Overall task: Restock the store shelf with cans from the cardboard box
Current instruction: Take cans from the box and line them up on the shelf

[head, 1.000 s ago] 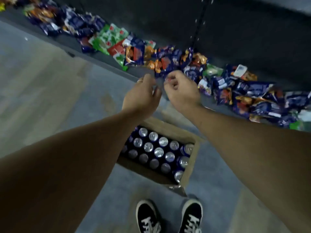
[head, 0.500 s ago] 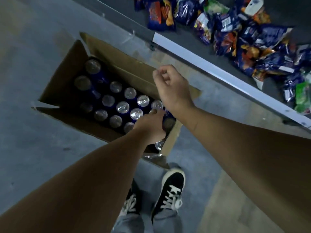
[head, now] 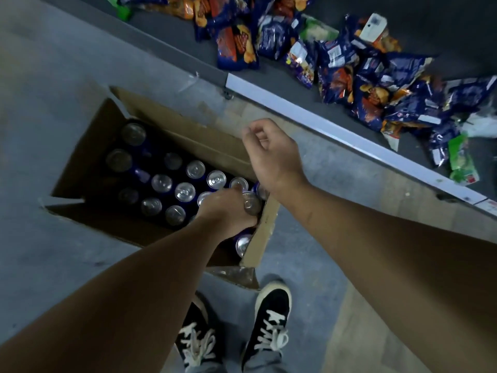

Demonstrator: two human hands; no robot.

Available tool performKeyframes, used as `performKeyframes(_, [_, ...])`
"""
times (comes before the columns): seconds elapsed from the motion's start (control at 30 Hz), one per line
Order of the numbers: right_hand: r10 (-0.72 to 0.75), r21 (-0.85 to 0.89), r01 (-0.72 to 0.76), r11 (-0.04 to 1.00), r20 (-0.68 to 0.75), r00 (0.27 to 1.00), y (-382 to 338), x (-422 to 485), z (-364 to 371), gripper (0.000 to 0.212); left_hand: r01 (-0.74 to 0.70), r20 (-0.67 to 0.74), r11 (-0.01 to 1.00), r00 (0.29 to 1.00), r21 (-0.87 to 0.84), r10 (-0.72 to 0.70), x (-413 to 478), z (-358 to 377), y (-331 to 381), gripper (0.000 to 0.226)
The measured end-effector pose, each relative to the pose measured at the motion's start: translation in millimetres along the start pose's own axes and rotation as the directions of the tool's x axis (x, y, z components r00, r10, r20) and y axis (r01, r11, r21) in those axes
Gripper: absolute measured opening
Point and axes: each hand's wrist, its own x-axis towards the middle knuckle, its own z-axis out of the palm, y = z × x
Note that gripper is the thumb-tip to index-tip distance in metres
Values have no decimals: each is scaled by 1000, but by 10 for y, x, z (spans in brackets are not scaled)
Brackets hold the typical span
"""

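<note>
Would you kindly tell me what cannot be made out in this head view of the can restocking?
- Left hand: its own back hides the fingers, so its grip on the can is unclear.
- Cans in the cardboard box's far end: too dark to read.
- Snack bags: print blurred; top edge cuts some off.
- Right hand: curled, apparently empty; palm hidden.

I see cardboard box (head: 150, 117) open on top, cans (head: 185, 191) packed tight, no gaps between; snack bags (head: 349, 65) crowd shelf (head: 336, 129).
</note>
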Motion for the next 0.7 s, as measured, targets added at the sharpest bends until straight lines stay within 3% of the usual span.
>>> performKeyframes(0.13, [-30, 34, 29, 999, 31, 999, -537, 99, -278, 28, -1, -56, 999, 998, 50, 4, -123, -890, -30, 50])
performKeyframes(0.33, [-101, 55, 100, 993, 14, 995, -1665, 299, -868, 22, -11, -207, 1000, 978, -23, 6, -295, -2453, 293, 48])
performKeyframes(0.47, [-165, 107, 164, 981, -5, 986, -2479, 358, -1281, 28, -99, -303, 992, 950, -77, 71, -510, -3437, 712, 44])
performKeyframes(0.7, [-255, 71, 252, 965, 32, 966, -3663, 297, -2275, 69, -259, -513, 965, 833, -33, 205, -1149, -5018, 1650, 46])
